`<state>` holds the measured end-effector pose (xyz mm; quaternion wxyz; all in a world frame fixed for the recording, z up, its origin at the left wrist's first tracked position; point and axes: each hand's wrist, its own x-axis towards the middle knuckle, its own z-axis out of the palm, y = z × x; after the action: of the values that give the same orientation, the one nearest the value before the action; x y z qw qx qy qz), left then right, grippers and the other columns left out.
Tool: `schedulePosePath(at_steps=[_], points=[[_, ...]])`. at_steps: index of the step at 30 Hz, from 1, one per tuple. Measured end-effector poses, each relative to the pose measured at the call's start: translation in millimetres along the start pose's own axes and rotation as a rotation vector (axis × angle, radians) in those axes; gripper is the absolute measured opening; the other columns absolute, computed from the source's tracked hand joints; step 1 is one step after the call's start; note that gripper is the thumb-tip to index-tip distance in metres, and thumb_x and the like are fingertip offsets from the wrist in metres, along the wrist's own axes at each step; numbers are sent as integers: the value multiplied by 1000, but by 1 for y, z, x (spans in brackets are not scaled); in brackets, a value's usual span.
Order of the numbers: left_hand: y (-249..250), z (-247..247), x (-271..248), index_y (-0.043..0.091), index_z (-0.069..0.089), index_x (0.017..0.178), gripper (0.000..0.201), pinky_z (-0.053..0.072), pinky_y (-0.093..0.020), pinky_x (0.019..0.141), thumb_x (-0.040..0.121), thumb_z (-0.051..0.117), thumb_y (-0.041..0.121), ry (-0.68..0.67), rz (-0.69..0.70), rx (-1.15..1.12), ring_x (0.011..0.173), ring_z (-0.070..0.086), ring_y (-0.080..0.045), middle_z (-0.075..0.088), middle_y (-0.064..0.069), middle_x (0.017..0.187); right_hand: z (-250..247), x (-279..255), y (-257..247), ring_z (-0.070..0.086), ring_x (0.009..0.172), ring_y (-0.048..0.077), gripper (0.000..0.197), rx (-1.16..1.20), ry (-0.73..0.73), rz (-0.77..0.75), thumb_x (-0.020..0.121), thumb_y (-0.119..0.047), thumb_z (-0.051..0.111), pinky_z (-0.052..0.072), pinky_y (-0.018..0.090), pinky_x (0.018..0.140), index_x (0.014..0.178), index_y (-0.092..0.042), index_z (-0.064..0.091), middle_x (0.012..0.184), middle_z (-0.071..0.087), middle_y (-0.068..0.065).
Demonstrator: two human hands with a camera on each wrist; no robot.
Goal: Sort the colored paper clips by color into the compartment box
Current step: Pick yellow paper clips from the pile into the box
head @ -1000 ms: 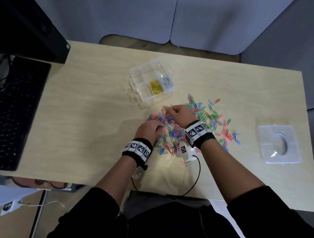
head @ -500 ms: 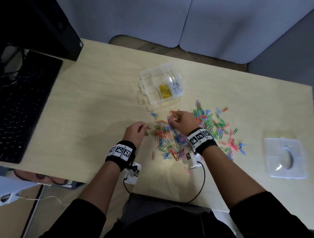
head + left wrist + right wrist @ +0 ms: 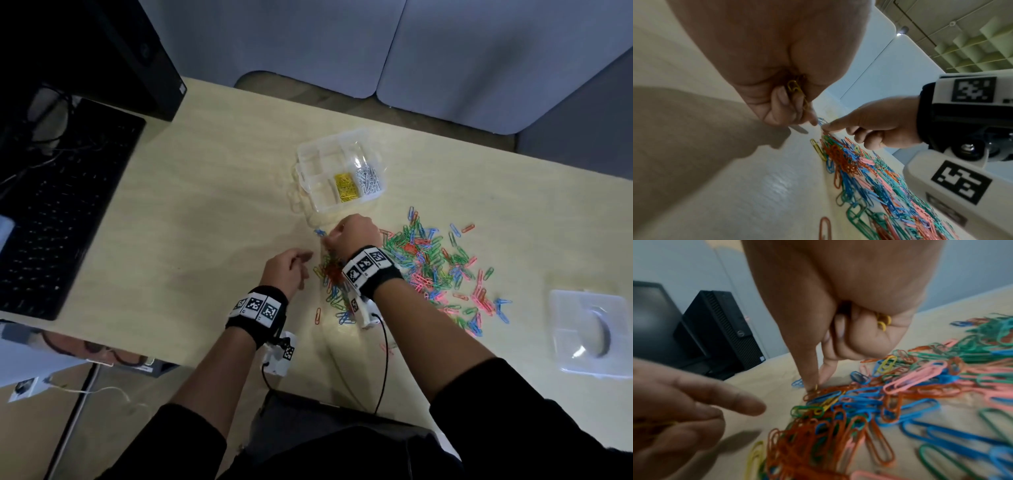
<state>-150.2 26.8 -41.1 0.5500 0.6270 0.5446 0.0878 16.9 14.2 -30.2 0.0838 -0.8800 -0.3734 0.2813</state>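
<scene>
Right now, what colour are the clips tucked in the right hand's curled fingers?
Yellow. The right hand holds yellow clips in its curled fingers, clearest in the right wrist view.

keyboard (image 3: 51, 205): black, at my 9-10 o'clock, lying on the desk's left part, cables bunched at its far end.
PC tower (image 3: 144, 58): black, small, at my 11 o'clock, standing just behind the keyboard; seen too in right wrist cam (image 3: 721, 331).
desk (image 3: 212, 192): light wood, under everything.
partition panels (image 3: 445, 51): grey-blue, 12 o'clock, behind desk's far edge.
white cable (image 3: 102, 390): on floor, 8 o'clock, below desk edge.
</scene>
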Motion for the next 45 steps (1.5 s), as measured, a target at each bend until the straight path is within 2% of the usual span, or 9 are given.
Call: schedulePosePath(at_steps=[4, 8, 16, 19, 23, 26, 29, 34, 45], points=[[2, -3, -1, 11, 72, 99, 30, 46, -9, 60, 95, 44, 3, 7, 36, 41, 62, 58, 11, 73, 2, 92, -1, 1, 17, 64, 61, 23, 20, 94, -114, -28, 81, -19, 60, 57, 32, 61, 69, -8, 71, 65, 67, 7], [-2, -1, -2, 17, 76, 99, 17, 47, -6, 76, 87, 66, 11, -43, 116, 149, 85, 67, -8, 73, 3, 93, -14, -11, 54, 62, 68, 20, 16, 603, -362, -10, 85, -27, 74, 55, 36, 70, 82, -12, 68, 75, 69, 9], [1, 0, 9, 22, 77, 82, 8, 54, -27, 74, 76, 81, 25, -93, 306, 461, 70, 59, -5, 60, 13, 72, -36, -34, 78, 52, 60, 14, 29, 1263, -587, 74, 94, 4, 55, 43, 21, 52, 122, 1, 58, 81, 62, 12], [-2, -2, 11, 19, 74, 84, 7, 53, -26, 77, 81, 78, 24, -154, 266, 453, 75, 63, -10, 64, 8, 78, -36, -33, 74, 51, 63, 15, 17, 1390, -701, 118, 96, -7, 53, 40, 22, 51, 111, 1, 59, 81, 59, 9], [-10, -6, 6, 17, 70, 89, 13, 45, -26, 73, 90, 66, 29, -127, 281, 511, 81, 60, -17, 60, 5, 83, -31, -22, 71, 49, 59, 14, 19, 1001, -569, -3, 89, -33, 70, 40, 22, 51, 81, -16, 68, 72, 58, 0], [-14, -7, 0, 17, 60, 89, 12, 46, -29, 68, 95, 54, 26, -90, 232, 481, 75, 58, -15, 61, 3, 82, -30, -12, 66, 66, 75, 13, 6, 469, -363, -253, 79, -28, 80, 53, 27, 74, 82, -26, 75, 85, 70, -4], [-10, -9, -6, 18, 48, 75, 20, 36, -30, 54, 94, 47, 20, -66, 219, 407, 58, 45, -14, 51, 3, 65, -28, -7, 56, 61, 70, 13, 14, 64, -304, -447, 80, -25, 77, 51, 26, 70, 92, -31, 76, 81, 67, -4], [-7, -6, -6, 22, 37, 64, 38, 30, -33, 57, 101, 42, 27, -96, 238, 436, 57, 42, -20, 43, 2, 58, -31, -5, 56, 67, 78, 18, 19, -67, -168, -361, 79, -21, 72, 59, 34, 75, 96, -28, 75, 88, 73, 1], [6, 0, -3, 14, 70, 78, 28, 48, -19, 61, 98, 52, 21, -67, 148, 262, 60, 67, -9, 69, 2, 65, -22, -11, 49, 66, 82, 21, 12, -176, -196, -473, 89, -30, 63, 56, 33, 75, 94, -25, 73, 90, 70, -1]])
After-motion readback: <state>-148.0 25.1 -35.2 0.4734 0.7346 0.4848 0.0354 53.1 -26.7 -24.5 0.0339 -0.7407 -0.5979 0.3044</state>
